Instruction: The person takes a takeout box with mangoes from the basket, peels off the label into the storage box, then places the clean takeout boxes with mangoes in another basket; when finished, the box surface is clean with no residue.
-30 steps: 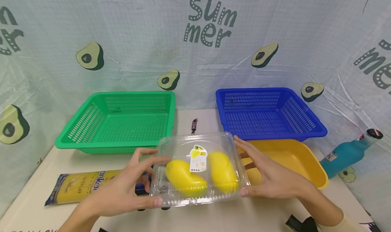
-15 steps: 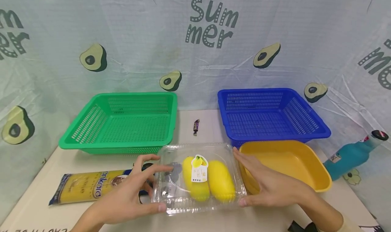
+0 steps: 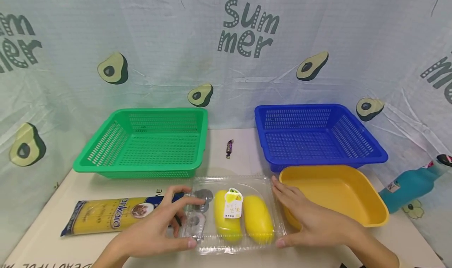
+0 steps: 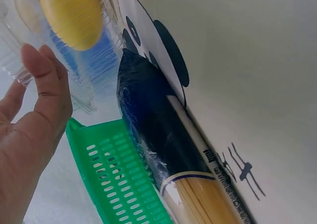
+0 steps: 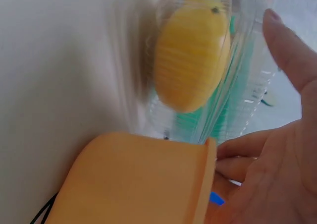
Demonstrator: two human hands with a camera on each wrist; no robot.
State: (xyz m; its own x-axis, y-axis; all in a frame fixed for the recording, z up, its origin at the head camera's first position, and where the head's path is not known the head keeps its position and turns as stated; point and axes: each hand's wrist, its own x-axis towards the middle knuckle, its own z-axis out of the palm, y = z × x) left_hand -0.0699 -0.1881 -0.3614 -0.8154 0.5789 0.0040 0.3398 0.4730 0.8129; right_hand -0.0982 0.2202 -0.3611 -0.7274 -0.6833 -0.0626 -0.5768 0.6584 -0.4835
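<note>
Between my hands is a clear plastic clamshell box (image 3: 215,249) with two yellow mangoes, one at left (image 3: 226,226) and one at right (image 3: 260,221). A white fruit label (image 3: 233,205) sticks to its lid. My left hand (image 3: 155,226) holds the left edge, thumb at the front corner and fingers along the side. On the opposite edge, my right hand (image 3: 314,221) grips in the same way, its thumb (image 5: 285,50) and fingers spread. The box is low over the table; whether it touches is unclear. A mango shows through the wall in the left wrist view.
A pasta packet (image 3: 102,217) lies left of the box. Behind stand a green basket (image 3: 141,168) and a blue basket (image 3: 318,158), with a small wrapped candy (image 3: 229,148) between them. A yellow tray (image 3: 332,193) adjoins my right hand; a teal bottle (image 3: 409,185) leans at far right.
Both hands have lowered the box towards the table and it lies flatter. The left mango has shifted from a slant to lie alongside the other. The candy behind is now fully uncovered.
</note>
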